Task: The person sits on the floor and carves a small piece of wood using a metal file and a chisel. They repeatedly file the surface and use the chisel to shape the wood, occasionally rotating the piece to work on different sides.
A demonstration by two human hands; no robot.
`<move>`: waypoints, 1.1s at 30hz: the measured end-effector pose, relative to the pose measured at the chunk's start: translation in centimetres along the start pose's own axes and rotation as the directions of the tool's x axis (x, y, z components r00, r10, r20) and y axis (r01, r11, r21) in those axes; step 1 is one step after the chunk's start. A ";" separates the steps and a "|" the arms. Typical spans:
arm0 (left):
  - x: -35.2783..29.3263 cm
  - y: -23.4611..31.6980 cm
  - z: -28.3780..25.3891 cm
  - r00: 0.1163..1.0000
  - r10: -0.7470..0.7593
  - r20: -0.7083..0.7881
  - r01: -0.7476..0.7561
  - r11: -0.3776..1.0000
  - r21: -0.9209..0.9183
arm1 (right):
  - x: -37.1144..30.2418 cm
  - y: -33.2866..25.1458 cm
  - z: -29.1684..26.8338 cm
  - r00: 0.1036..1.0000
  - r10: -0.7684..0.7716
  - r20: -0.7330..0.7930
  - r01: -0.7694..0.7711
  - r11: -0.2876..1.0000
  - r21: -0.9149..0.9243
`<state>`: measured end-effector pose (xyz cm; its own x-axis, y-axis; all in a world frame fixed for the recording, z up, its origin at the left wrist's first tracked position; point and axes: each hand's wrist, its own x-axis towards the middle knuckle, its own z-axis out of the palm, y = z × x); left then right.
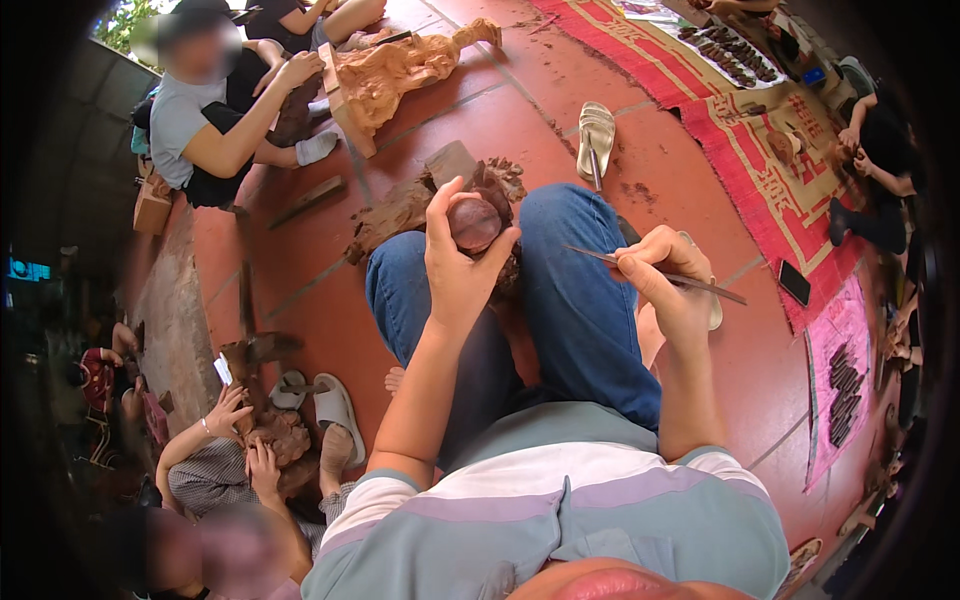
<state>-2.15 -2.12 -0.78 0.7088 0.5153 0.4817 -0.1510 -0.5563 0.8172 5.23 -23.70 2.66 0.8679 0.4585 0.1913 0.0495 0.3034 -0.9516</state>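
Between my knees stands a dark reddish-brown wood carving [476, 222] with a smooth rounded top and rough, gnarled parts around it. My left hand [455, 255] curves around that rounded top, thumb on one side and fingers on the other. Over my right knee, apart from the carving, my right hand [672, 283] pinches a slim pointed metal tool [715, 291]. Its thin tip points left toward the carving; whether it is a file or a knife I cannot tell. My palm hides part of the carving's lower side.
A rough wood piece [385, 218] lies beyond my left knee. A sandal [597, 135] with a tool on it sits ahead. One person works by a large pale figure carving [400, 75]; another handles wood [277, 437] at left. A phone [795, 283] lies on the red mat [730, 165].
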 end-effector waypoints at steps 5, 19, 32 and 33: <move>1.1 -0.1 -1.8 0.983 -0.128 0.133 0.140 0.986 -0.091 | 0.0 -0.3 0.6 0.998 0.043 -0.054 -0.037 0.994 0.107; 3.8 -1.6 -5.1 0.792 -0.174 0.586 0.417 0.855 -0.309 | -0.8 1.0 -0.9 0.996 0.052 -0.072 -0.041 0.988 0.150; 0.5 -3.1 -2.7 0.981 -0.134 0.142 0.138 0.990 -0.019 | 6.6 2.0 0.5 0.987 0.039 0.155 -0.105 0.889 0.446; 0.9 -2.6 -3.2 0.976 -0.139 0.166 0.142 0.990 -0.005 | 6.5 2.2 0.5 0.984 0.031 0.175 -0.110 0.880 0.462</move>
<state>-3.35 1.84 -1.46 0.8272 0.4724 0.3041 -0.0523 -0.4741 0.8789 10.75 -19.61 1.95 0.7691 0.6067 0.2007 -0.2805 0.6028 -0.7470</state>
